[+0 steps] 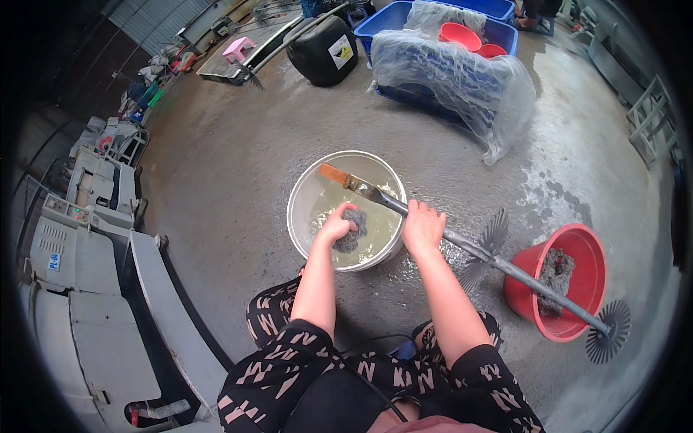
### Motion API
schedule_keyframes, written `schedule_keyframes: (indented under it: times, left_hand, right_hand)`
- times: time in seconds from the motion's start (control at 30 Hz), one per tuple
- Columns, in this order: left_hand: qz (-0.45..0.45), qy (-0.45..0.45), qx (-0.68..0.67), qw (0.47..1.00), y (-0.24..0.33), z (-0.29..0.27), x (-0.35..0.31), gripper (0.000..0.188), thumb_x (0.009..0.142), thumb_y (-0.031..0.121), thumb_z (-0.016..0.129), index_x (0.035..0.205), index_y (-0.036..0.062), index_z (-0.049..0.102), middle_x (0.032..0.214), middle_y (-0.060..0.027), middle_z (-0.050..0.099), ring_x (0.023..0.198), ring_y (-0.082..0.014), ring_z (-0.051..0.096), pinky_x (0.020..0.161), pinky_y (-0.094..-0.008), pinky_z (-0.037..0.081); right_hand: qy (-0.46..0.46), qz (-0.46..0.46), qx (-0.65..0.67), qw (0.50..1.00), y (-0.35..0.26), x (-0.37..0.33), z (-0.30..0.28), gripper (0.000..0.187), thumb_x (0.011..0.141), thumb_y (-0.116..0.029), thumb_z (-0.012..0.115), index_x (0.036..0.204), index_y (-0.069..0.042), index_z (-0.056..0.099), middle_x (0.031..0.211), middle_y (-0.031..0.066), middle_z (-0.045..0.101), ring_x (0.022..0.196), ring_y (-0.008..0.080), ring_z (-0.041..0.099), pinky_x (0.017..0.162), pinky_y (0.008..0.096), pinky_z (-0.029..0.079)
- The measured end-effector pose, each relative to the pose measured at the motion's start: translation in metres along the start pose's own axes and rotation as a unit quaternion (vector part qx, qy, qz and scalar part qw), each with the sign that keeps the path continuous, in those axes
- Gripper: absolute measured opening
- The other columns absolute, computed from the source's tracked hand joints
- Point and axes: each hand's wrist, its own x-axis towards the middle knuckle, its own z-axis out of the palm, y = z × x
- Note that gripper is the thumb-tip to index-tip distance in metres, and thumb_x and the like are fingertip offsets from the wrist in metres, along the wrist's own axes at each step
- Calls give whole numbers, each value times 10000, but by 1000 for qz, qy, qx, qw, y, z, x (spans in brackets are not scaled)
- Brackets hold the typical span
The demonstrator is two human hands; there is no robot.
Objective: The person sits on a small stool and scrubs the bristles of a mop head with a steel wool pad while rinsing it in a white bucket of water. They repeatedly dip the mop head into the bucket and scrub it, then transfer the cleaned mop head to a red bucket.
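A white bucket (294, 209) with cloudy water stands on the floor in front of me. Inside it, my left hand (336, 224) grips a dark grey fibrous wad (351, 232) that looks like a scouring pad. My right hand (424, 228) is wrapped round a long grey metal shaft (498, 261) at the bucket's right rim. The shaft slants from over the bucket down to the right, its far end orange-brown. Dark, fan-like bladed discs are fixed on it: one disc (485, 249) partway along, another disc (611, 332) at the lower right end.
A red bucket (521, 289) holding grey sludge stands at the right, under the shaft. Farther off are a blue tub (426, 97) draped in clear plastic, a black drum (323, 54) and a pink stool (238, 49). Grey machinery (94, 252) lines the left. The floor is wet.
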Motion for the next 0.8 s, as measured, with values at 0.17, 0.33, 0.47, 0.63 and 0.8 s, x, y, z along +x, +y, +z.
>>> schedule_keyframes:
  times: [0.17, 0.33, 0.47, 0.63, 0.8]
  left_hand:
    - [214, 176, -64, 959, 78, -38, -60, 505, 624, 65, 631, 1123, 119, 572, 1057, -123, 621, 1027, -230, 593, 888, -347, 470]
    - [270, 157, 333, 890, 163, -50, -51, 481, 642, 143, 681, 1116, 184, 614, 1058, -153, 588, 987, -314, 602, 858, -413, 493]
    - [232, 74, 521, 818, 171, -35, -17, 466, 639, 206, 719, 1094, 196, 619, 1015, -133, 585, 944, -328, 615, 819, -428, 504]
    - [257, -40, 611, 748, 188, -33, 1, 456, 621, 231, 726, 1062, 205, 615, 903, -100, 665, 877, -291, 647, 738, -421, 516]
    - [297, -84, 655, 690, 196, -33, 10, 380, 629, 236, 699, 1002, 227, 627, 850, -69, 682, 820, -285, 660, 677, -428, 515]
  right_hand:
    - [12, -3, -13, 1000, 1, -2, 3, 193, 900, -140, 425, 1004, -90, 579, 956, 129, 644, 935, 282, 617, 856, 441, 395]
    - [32, -10, -20, 999, 3, 0, 8, 182, 904, -147, 421, 984, -105, 579, 915, 113, 641, 889, 275, 620, 812, 427, 405]
    - [54, -20, -16, 998, 1, -2, 11, 180, 906, -149, 415, 959, -107, 581, 892, 113, 640, 877, 271, 619, 801, 424, 404]
    - [63, -24, -8, 998, 6, -3, 11, 189, 910, -157, 401, 933, -100, 580, 865, 123, 638, 871, 277, 619, 800, 428, 399]
    - [73, -26, 1, 997, 6, -2, 13, 203, 916, -162, 389, 926, -101, 582, 870, 125, 641, 866, 282, 619, 803, 426, 399]
